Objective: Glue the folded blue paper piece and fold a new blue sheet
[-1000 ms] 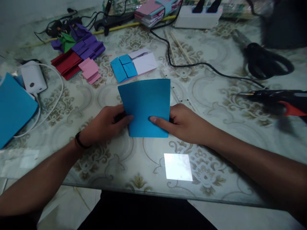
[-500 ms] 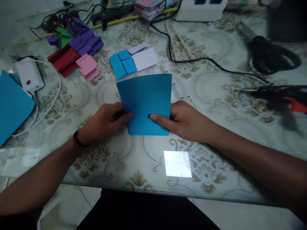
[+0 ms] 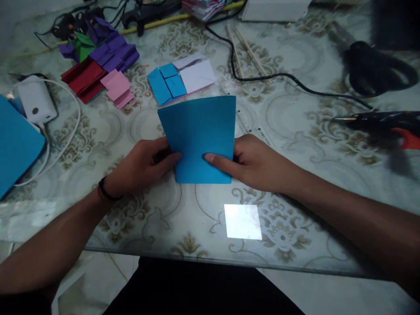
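A folded sheet of blue paper (image 3: 200, 131) is held up above the table between both hands, its top edge slightly bowed. My left hand (image 3: 147, 164) pinches its lower left side, thumb in front and fingers hidden behind. On the lower right, my right hand (image 3: 252, 164) grips it with the thumb lying across the front face. Just beyond the paper lies a folded blue and white paper piece (image 3: 182, 81). A clear ruler (image 3: 254, 127) is partly visible behind the blue sheet.
Folded purple (image 3: 116, 52), red (image 3: 83, 81) and pink paper (image 3: 118, 87) pieces lie at the back left. Another blue sheet (image 3: 18, 144) and a white corded device (image 3: 36, 100) sit left. Scissors (image 3: 377, 68), a dark pointed tool (image 3: 377, 118), sticks (image 3: 251, 50) and a black cable (image 3: 288, 76) occupy the right.
The view has shifted slightly, so the tabletop things appear a little higher. Both hands keep the same hold on the blue paper, which has barely moved.
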`<state>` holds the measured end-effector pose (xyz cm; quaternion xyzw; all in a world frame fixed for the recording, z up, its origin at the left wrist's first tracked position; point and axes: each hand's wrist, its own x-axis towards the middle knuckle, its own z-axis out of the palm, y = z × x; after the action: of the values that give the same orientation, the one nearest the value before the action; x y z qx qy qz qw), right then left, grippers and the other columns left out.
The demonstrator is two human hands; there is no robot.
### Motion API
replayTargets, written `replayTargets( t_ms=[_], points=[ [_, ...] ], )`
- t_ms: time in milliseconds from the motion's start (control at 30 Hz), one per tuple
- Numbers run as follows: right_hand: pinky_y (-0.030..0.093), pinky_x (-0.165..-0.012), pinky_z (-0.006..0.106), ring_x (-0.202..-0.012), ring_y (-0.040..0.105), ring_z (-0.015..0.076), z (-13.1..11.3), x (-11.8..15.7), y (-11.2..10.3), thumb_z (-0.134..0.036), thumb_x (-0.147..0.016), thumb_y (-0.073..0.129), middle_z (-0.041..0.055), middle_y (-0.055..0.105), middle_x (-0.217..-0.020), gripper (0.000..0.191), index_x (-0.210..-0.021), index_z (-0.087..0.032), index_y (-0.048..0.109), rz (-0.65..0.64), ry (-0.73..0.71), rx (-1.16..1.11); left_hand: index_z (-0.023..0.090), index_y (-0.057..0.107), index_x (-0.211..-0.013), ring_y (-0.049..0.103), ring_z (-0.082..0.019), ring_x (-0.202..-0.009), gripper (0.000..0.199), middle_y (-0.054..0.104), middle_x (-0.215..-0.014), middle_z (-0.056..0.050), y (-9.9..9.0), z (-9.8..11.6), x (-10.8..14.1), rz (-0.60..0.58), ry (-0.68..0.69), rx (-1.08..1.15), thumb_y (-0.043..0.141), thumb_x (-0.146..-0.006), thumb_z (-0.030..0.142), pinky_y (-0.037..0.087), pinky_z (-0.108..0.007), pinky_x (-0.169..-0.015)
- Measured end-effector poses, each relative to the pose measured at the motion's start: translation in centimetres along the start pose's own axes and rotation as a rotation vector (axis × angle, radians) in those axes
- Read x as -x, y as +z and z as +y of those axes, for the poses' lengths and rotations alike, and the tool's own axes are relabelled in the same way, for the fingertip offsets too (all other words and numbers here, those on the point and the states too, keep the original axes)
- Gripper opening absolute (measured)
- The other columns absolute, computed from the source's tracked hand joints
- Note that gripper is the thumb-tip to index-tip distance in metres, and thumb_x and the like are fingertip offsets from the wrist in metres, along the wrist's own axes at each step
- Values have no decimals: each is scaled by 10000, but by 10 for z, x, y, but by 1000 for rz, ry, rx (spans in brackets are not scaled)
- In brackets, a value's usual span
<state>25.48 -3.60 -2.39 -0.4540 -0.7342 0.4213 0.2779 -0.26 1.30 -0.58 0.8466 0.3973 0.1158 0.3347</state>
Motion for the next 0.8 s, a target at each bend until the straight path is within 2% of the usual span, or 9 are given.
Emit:
replayTargets(
  t_ms=[467,700,800],
  points=[
    [293,-498,253,-490,423,92,2,1,0,-434,-1015,556,-51,452,-545,458,-639,-205,429,4,-38,25,186,628,-807,521,-133,-583,287,646,-695,13,-1,0,0,9,-6,1,595,-979,414,393,-275,-542],
    [277,-484,258,-467,416,88,2,0,-1,-402,-1006,563,-57,434,-530,458,-622,-207,408,16,-44,27,186,621,-798,483,-112,-543,232,591,-628,42,0,1,-1,35,48,-5,611,-970,340,375,-254,-511],
    [277,-492,264,-471,426,91,1,0,-1,-413,-1007,566,-55,442,-530,464,-622,-208,406,18,-39,29,186,639,-815,502,-114,-554,229,617,-649,38,1,0,0,40,50,-13,613,-977,345,388,-251,-515]
  ],
)
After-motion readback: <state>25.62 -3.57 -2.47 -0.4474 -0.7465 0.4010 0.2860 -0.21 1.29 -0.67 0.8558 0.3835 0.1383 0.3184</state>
